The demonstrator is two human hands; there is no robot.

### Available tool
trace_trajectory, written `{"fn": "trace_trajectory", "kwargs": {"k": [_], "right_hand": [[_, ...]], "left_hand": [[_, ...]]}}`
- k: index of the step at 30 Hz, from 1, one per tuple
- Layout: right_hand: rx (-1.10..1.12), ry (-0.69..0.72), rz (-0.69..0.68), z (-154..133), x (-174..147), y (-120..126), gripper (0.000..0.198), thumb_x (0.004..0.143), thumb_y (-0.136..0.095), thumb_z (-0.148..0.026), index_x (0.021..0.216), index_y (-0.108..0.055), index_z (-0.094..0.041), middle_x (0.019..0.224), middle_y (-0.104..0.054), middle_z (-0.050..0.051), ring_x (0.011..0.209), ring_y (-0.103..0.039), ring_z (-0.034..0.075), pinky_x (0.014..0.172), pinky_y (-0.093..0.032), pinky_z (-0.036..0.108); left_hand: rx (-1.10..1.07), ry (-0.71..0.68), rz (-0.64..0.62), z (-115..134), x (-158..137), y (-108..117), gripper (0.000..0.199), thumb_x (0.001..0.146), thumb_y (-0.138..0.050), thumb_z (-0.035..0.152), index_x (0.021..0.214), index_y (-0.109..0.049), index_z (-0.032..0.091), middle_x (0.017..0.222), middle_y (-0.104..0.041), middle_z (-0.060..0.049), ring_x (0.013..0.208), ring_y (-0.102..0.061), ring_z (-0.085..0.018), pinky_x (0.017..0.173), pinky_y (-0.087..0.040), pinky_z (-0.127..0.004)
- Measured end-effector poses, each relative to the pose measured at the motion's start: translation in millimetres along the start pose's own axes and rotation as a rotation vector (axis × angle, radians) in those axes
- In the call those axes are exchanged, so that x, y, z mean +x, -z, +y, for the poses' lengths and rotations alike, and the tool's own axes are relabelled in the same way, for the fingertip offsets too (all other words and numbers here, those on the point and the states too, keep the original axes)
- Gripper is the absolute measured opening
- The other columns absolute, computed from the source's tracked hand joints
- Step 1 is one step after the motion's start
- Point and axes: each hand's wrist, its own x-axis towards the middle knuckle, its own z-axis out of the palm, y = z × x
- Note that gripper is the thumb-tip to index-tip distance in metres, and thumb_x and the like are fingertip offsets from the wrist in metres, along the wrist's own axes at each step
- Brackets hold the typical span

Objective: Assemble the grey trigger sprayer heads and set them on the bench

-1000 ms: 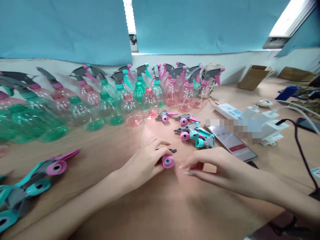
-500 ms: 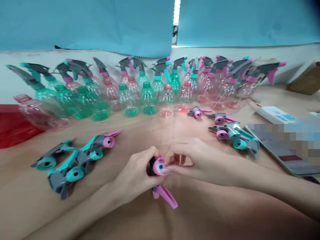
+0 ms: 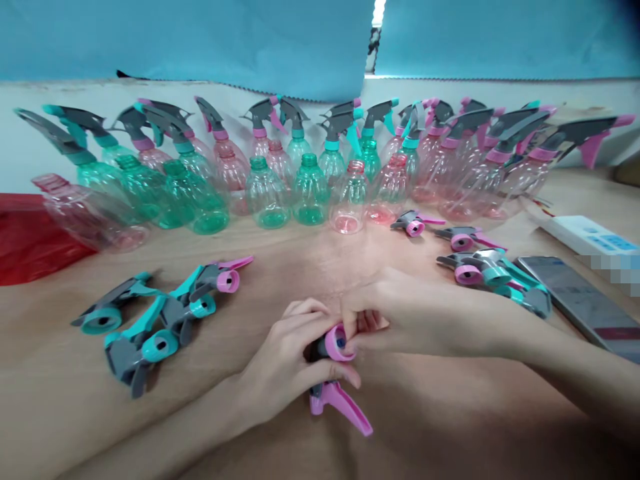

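My left hand (image 3: 293,353) is wrapped round a grey and pink trigger spray head (image 3: 345,404). Its pink collar (image 3: 336,348) faces up towards me, and the pink trigger points down to the right. A small dark blue spot shows inside the collar. The fingers of my right hand (image 3: 373,317) are pinched together, thumb and fingertip at the collar's opening; what they hold, if anything, is hidden. To the left lie several loose spray heads with turquoise collars (image 3: 160,345) and one with a pink collar (image 3: 229,281).
Behind my hands stand rows of pink and green bottles (image 3: 311,190), several topped with spray heads. More loose spray heads (image 3: 467,273) lie to the right beside a phone (image 3: 575,293) and a white device (image 3: 590,233). A red bag (image 3: 40,240) sits at the far left.
The view has shifted, so the scene sits further right. My right fingertips have gone deeper into the collar, and the white ring seen there earlier is now out of sight. The left hand keeps its hold.
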Motion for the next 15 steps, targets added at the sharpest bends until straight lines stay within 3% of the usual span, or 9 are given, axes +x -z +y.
{"fn": "trace_trajectory", "kwargs": {"k": [8, 15], "right_hand": [[0.079, 0.076, 0.138, 9.8, 2.6, -10.6, 0.012, 0.073, -0.064, -0.016, 0.065, -0.056, -0.016, 0.06, -0.055, -0.007, 0.05, -0.045, 0.003, 0.046, -0.033, 0.015], [0.197, 0.019, 0.17, 11.1, 3.8, -13.2, 0.008, 0.072, -0.064, -0.016, 0.071, -0.056, -0.016, 0.062, -0.055, -0.007, 0.052, -0.047, 0.003, 0.046, -0.035, 0.013]], "left_hand": [[0.027, 0.006, 0.027, -0.4, 1.5, 2.6, 0.012, 0.07, -0.074, 0.029, 0.068, -0.068, 0.02, 0.08, -0.061, 0.002, 0.086, -0.054, -0.018, 0.08, -0.039, -0.03], [0.057, 0.015, 0.068, -3.5, 1.8, 3.7, 0.009, 0.073, -0.072, 0.03, 0.073, -0.069, 0.022, 0.081, -0.061, 0.002, 0.088, -0.053, -0.018, 0.081, -0.039, -0.03]]}}
